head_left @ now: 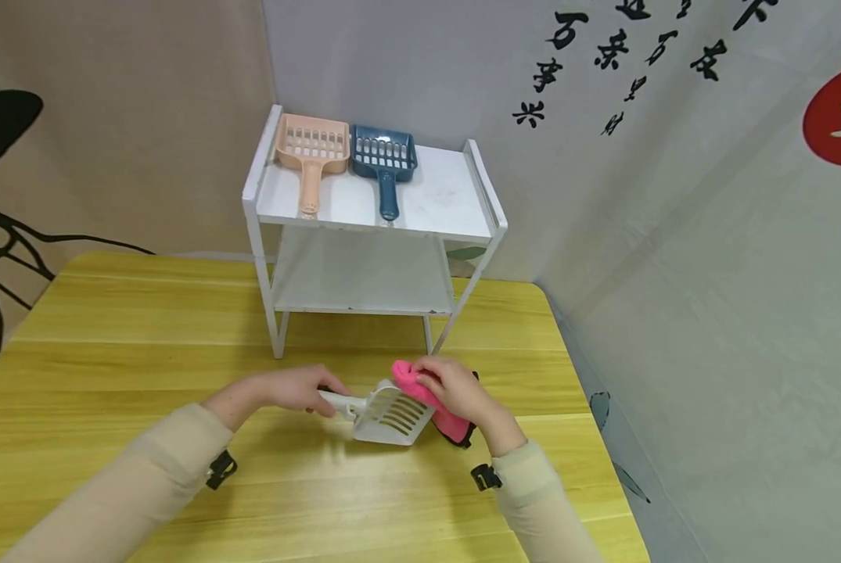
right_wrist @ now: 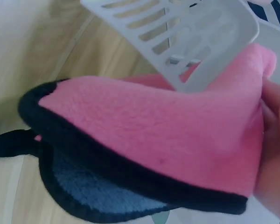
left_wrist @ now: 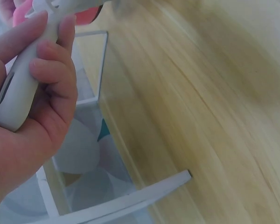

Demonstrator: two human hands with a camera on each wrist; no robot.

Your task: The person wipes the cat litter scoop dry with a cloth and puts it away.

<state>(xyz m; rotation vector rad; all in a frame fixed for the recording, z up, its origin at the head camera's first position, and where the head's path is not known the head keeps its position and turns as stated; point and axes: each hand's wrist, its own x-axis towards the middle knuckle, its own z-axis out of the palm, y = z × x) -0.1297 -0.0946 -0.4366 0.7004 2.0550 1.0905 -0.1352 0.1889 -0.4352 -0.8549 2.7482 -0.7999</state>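
Observation:
A white slotted litter scoop [head_left: 394, 416] is held above the yellow wooden table by my left hand [head_left: 300, 391], whose fingers curl round its handle [left_wrist: 21, 88]. My right hand [head_left: 455, 389] grips a pink cloth [head_left: 420, 383] with dark edging. In the right wrist view the cloth [right_wrist: 158, 135] lies folded against the edge of the scoop's slotted pan [right_wrist: 186, 39], and its underside looks grey-blue. Part of the pan is hidden behind the cloth there.
Behind the hands stands a white two-tier shelf [head_left: 364, 270]. On its top lie a peach slotted scoop [head_left: 310, 180] and a dark blue one [head_left: 387, 188]. The wooden table [head_left: 145, 336] reaches a lettered wall covering [head_left: 645, 195] at the back and right.

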